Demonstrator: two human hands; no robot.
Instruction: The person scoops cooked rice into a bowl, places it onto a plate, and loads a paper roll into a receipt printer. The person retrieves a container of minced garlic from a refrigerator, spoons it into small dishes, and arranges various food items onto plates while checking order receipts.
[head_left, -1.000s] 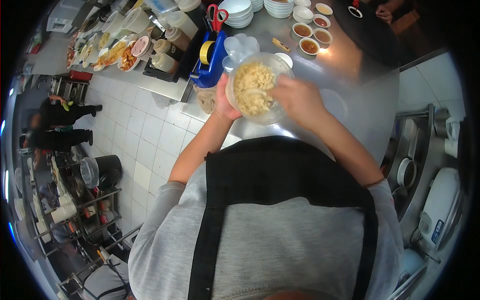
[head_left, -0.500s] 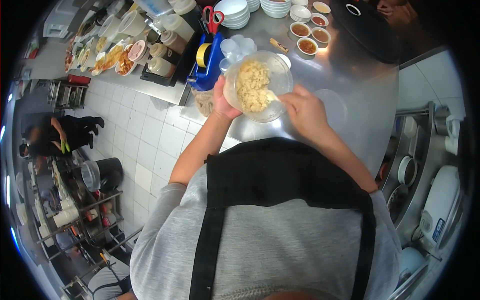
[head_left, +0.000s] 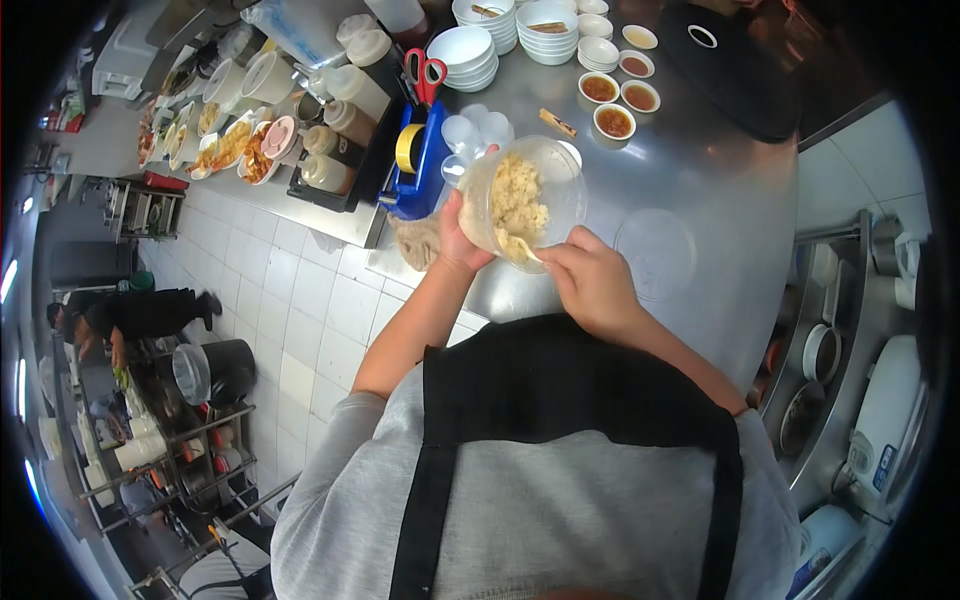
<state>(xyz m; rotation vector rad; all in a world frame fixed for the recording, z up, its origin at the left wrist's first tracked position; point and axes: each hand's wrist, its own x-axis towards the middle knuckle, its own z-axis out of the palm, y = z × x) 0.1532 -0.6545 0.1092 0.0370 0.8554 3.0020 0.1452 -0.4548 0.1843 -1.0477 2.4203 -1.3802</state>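
Note:
My left hand (head_left: pixel 464 238) is wrapped round the side of a clear round plastic tub (head_left: pixel 565 185), which is tilted above the steel counter. Inside is a pale yellow, crumbly food (head_left: pixel 518 195) that looks minced or mashed. My right hand (head_left: pixel 598 282) pinches a pale spoon (head_left: pixel 516 247) at the tub's near rim. The spoon's bowl lies against the food, and its handle is mostly hidden by my fingers. On the counter to the right of the tub rests a clear round lid (head_left: pixel 655 255).
Behind the tub stand a blue tape dispenser (head_left: pixel 425 165), red scissors (head_left: pixel 425 75), small clear cups (head_left: pixel 478 130) and stacked white bowls (head_left: pixel 465 60). Sauce dishes (head_left: pixel 614 122) and a black lid (head_left: pixel 735 80) sit further back. Sauce bottles (head_left: pixel 327 172) are at left. A co-worker (head_left: pixel 140 315) stands far left.
The tub has tilted more, and the spoon has moved down to its near rim with my right hand. The co-worker at left has bent over the shelving.

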